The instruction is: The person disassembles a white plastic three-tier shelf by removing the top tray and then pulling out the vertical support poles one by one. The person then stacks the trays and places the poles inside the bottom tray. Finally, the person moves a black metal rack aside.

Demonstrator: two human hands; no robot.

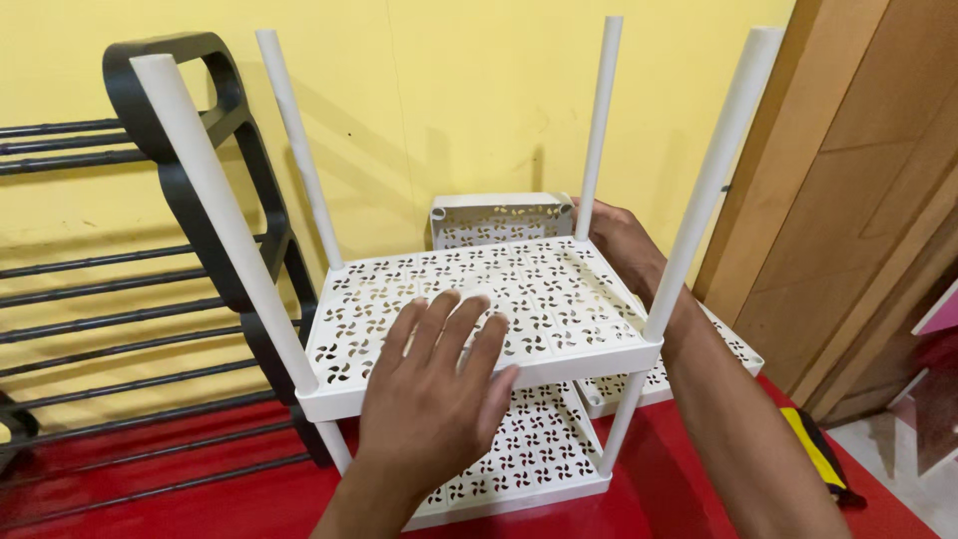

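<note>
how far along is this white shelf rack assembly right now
Done: the bottom shelf and a second shelf are joined by posts. In hand: the left hand presses flat on the second shelf; the right hand is at its far corner. Left: four bare posts and spare shelves behind.

Bright even indoor light, soft shadows on yellow wall (449,90), sharp focus

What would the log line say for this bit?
left hand: flat on upper white shelf | right hand: at far corner pole | lower shelf: on red floor
</note>
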